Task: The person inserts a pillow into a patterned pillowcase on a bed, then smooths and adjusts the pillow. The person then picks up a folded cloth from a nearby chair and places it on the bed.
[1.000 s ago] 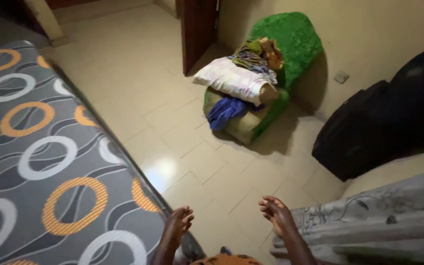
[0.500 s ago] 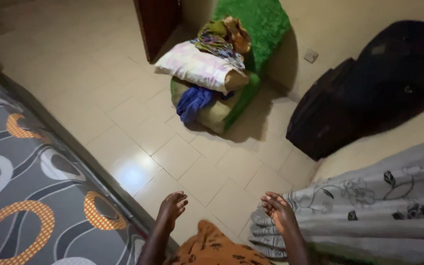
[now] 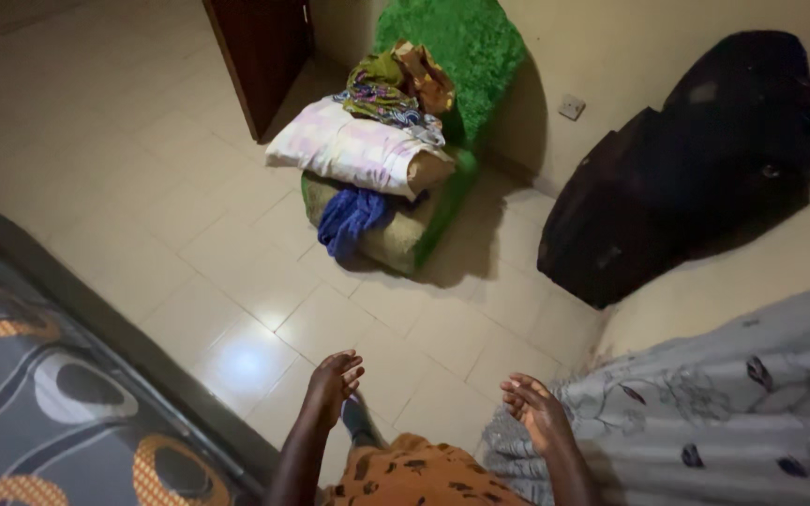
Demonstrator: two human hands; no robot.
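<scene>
Hands empty: left hand point(image 3: 333, 379) and right hand point(image 3: 538, 409) hang open, fingers loose, over the tiled floor point(image 3: 236, 281); the right now nearer the grey sheet point(image 3: 724, 412) than a second ago; bed point(image 3: 49, 412) at left.

At twelve o'clock, a green chair point(image 3: 480, 56) bears a folded pink pillow point(image 3: 353, 150) and mixed cloths point(image 3: 391, 89). Black luggage point(image 3: 686, 169) at two o'clock. Ring-patterned mattress point(image 3: 39, 412) at eight o'clock.

One head-worn camera looks steeply down from standing height, close over both empty hands, facing across the tiled floor point(image 3: 236, 281) toward a far wall point(image 3: 611, 56); no second view
</scene>
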